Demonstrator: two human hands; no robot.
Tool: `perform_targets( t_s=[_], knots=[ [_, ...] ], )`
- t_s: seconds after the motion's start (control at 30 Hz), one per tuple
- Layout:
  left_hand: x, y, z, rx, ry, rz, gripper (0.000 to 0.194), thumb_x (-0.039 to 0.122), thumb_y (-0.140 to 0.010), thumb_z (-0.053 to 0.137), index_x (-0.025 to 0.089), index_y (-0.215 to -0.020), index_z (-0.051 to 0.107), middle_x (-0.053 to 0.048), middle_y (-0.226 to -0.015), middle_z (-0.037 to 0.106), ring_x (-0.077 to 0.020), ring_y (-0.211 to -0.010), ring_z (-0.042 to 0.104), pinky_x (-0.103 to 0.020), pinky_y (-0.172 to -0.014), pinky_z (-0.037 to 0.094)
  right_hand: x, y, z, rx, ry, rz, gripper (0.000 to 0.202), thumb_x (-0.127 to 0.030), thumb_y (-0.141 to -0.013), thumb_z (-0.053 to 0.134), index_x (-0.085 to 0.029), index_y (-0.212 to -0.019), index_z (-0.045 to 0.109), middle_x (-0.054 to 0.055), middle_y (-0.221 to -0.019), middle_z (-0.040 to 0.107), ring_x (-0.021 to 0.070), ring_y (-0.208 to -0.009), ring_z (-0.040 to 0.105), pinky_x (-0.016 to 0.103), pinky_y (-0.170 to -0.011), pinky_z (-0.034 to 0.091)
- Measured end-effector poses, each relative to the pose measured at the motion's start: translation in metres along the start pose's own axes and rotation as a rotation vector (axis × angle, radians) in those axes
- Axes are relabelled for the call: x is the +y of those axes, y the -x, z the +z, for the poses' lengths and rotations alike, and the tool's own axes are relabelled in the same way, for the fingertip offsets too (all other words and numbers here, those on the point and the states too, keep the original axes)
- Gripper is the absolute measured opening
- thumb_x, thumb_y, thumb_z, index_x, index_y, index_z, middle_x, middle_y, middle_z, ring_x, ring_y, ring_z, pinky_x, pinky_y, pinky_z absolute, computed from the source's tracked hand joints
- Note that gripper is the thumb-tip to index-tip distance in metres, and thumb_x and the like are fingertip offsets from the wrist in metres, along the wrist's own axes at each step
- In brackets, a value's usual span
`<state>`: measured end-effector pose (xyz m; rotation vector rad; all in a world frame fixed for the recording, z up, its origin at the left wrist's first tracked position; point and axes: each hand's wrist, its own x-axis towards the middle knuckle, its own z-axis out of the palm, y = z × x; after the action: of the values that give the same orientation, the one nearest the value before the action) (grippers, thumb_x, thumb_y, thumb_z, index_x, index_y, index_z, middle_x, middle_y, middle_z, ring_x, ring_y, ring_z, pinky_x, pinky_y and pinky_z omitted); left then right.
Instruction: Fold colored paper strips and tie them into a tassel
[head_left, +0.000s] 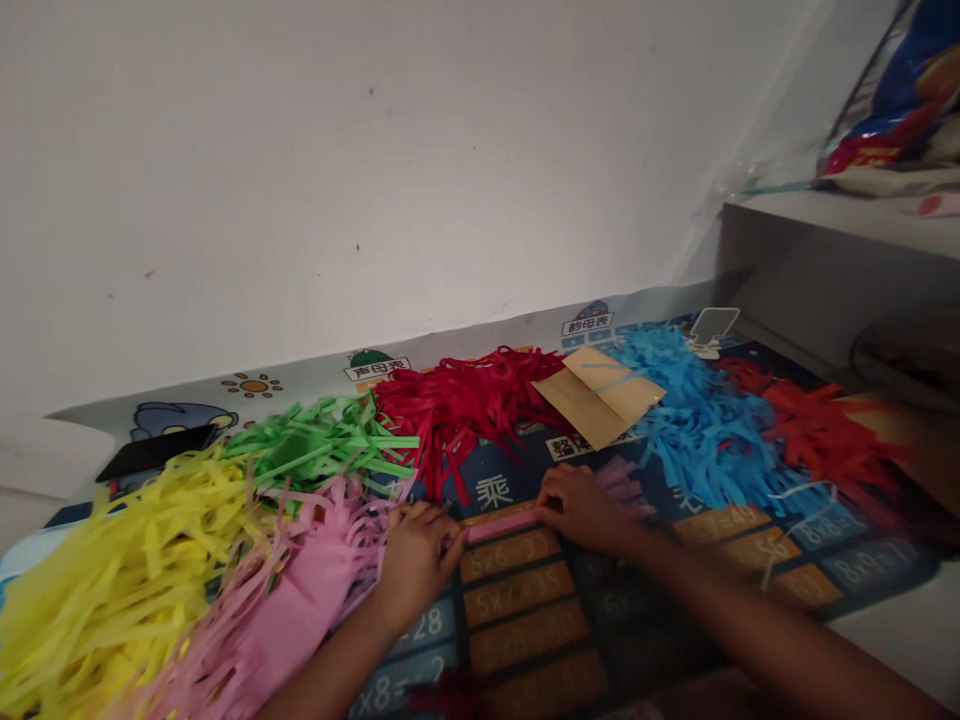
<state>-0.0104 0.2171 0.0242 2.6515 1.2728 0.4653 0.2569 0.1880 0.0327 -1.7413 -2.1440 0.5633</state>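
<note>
A pink strip of rolled tissue paper (501,525) stretches between my two hands, low over the printed mat. My left hand (420,550) pinches its left end, the fingers closed on it. At the other end my right hand (579,505) grips the strip with closed fingertips. Past my right hand a pink-mauve fringe (624,486) spreads out on the mat. Close by my left hand lies a heap of pink fringed paper (300,600), partly behind the hand and forearm. The fingertips' undersides are hidden.
Yellow fringes (127,560), green fringes (315,440), red fringes (472,405), blue fringes (697,430) and orange-red fringes (825,430) lie along the printed mat (517,650). A folded brown card (600,395) rests between red and blue. A white wall (375,180) rises behind; a shelf (847,225) stands right.
</note>
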Motion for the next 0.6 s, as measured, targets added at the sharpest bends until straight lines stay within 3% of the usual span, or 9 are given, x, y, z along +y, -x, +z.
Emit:
perform_targets(
  t_s=[0.27,0.33,0.5,0.6],
  knots=[
    [0.003,-0.004,-0.003,0.035,-0.068,0.02,0.015,0.024,-0.086,0.061,0.021,-0.072,0.064,-0.001,-0.072,0.066,-0.0205,-0.076,0.055,-0.038,-0.074,0.031,-0.01,-0.002,-0.002,0.011,0.096,0.015,0.01,-0.023,-0.082,0.062,-0.019,-0.073,0.067,0.001,-0.081,0.067,0.0176,-0.082,0.055,0.031,-0.071,0.027],
    [0.005,-0.002,-0.005,0.065,-0.09,0.085,0.008,0.02,-0.087,0.062,0.023,-0.081,0.066,-0.001,-0.081,0.068,-0.0211,-0.084,0.055,-0.04,-0.081,0.031,-0.011,0.001,-0.002,0.012,0.148,-0.081,0.007,-0.021,-0.083,0.062,-0.021,-0.079,0.067,0.002,-0.088,0.068,0.0193,-0.088,0.054,0.034,-0.076,0.028],
    [0.007,0.005,-0.007,0.08,-0.225,0.399,0.014,0.016,-0.086,0.063,0.027,-0.094,0.066,0.002,-0.09,0.067,-0.0212,-0.094,0.051,-0.046,-0.097,0.025,-0.01,0.01,0.009,0.098,0.399,-0.538,0.013,-0.019,-0.093,0.054,-0.024,-0.091,0.066,0.001,-0.089,0.068,0.0221,-0.097,0.05,0.045,-0.093,0.023],
    [0.011,0.002,-0.009,0.044,-0.237,0.412,0.009,0.02,-0.083,0.065,0.024,-0.091,0.065,0.001,-0.083,0.065,-0.0214,-0.091,0.05,-0.048,-0.099,0.025,-0.008,0.005,0.015,0.091,0.434,-0.585,0.015,-0.016,-0.094,0.052,-0.021,-0.093,0.065,0.003,-0.09,0.067,0.0203,-0.095,0.049,0.042,-0.095,0.024]
  ],
)
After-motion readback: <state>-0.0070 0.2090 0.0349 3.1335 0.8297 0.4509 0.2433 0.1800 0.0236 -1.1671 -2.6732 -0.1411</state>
